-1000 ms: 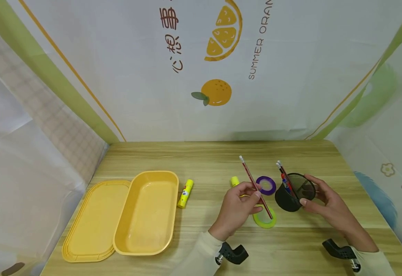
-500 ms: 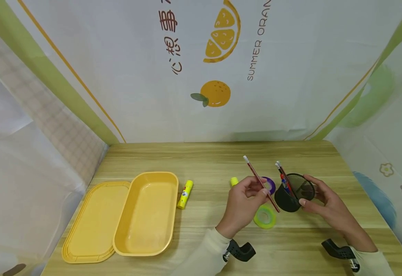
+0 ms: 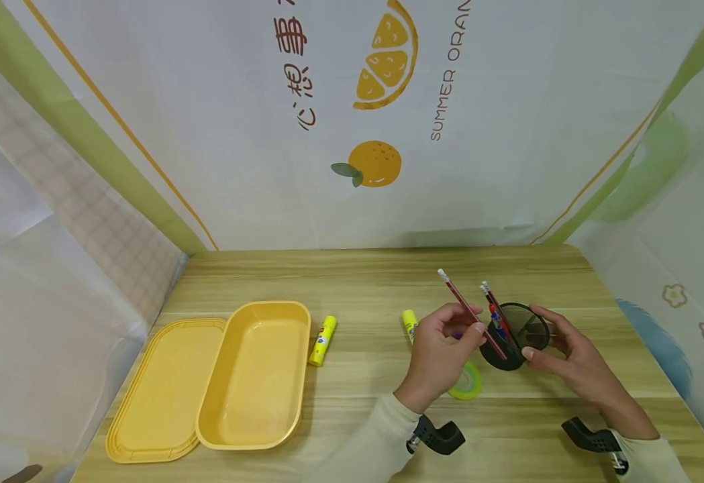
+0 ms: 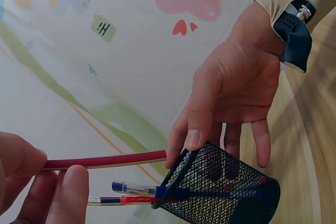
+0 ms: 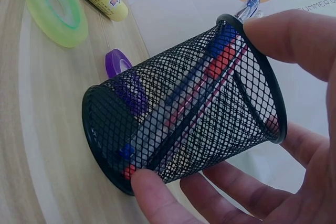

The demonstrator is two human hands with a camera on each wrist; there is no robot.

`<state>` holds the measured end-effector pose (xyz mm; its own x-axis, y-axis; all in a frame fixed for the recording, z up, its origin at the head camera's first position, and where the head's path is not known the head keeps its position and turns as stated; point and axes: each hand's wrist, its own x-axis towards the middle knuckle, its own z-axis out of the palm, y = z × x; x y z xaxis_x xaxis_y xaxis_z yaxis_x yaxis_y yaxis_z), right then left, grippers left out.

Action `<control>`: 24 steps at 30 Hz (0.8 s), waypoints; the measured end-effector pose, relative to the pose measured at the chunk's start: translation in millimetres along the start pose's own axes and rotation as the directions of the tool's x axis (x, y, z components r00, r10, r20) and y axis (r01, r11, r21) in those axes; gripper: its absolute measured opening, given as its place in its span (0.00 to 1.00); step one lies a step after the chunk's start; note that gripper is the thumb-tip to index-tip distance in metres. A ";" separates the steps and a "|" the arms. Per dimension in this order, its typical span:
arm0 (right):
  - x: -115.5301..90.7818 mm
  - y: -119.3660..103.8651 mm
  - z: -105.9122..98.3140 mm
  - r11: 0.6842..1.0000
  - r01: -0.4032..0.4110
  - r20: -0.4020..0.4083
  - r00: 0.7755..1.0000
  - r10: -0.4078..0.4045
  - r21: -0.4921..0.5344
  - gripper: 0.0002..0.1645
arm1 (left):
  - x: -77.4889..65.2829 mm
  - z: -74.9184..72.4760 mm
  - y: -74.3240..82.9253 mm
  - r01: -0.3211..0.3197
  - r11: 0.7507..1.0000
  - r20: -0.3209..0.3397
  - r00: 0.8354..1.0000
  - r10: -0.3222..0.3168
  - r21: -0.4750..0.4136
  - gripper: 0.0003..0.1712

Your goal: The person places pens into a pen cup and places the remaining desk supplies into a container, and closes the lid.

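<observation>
Eraser towards eleven o'clock, a slim red pencil with a white eraser (image 3: 462,300) was pinched in the left hand (image 3: 445,355), apparently angled to bring its low end to the mouth of a round black metal-mesh cup (image 5: 184,114), though whether inside was unclear. The right hand (image 3: 572,355) gripped the cup from three o'clock, seemingly steadying it, while a clear blue-capped pen (image 4: 126,187) and others crowded its ten-o'clock side; a flat yellow-green tape roll (image 3: 471,384) lay at eight, a yellow glue stick (image 3: 409,323) at nine.

Cream long sleeves (image 3: 364,446) are worn, each cuff (image 3: 401,410) overlapped by a bent, perforated black bracket (image 3: 442,439) with a silver screw (image 4: 303,12).
</observation>
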<state>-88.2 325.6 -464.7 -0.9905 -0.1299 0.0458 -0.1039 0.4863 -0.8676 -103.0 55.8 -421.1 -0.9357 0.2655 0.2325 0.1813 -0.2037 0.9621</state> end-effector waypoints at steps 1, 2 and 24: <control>-0.1 0.0 0.3 1.000 0.000 0.001 1.000 0.000 -0.002 0.48 | 0.5 0.9 -0.8 -0.009 1.000 -0.001 1.000 0.009 0.007 0.11; -0.2 0.0 0.4 1.000 -0.001 0.002 1.000 0.001 -0.004 0.48 | 1.2 1.8 -1.6 -0.017 1.000 -0.003 1.000 0.017 0.014 0.11; 1.0 2.1 -1.6 1.000 0.004 0.001 1.000 -0.004 0.027 0.48 | 15.3 27.2 -20.8 -0.028 0.984 -0.111 0.993 0.047 0.173 0.10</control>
<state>-89.6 327.9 -465.6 -0.9900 -0.1325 0.0490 -0.1055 0.4627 -0.8802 -112.8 89.7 -433.7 -0.9539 0.1492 0.2606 0.2568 -0.0445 0.9655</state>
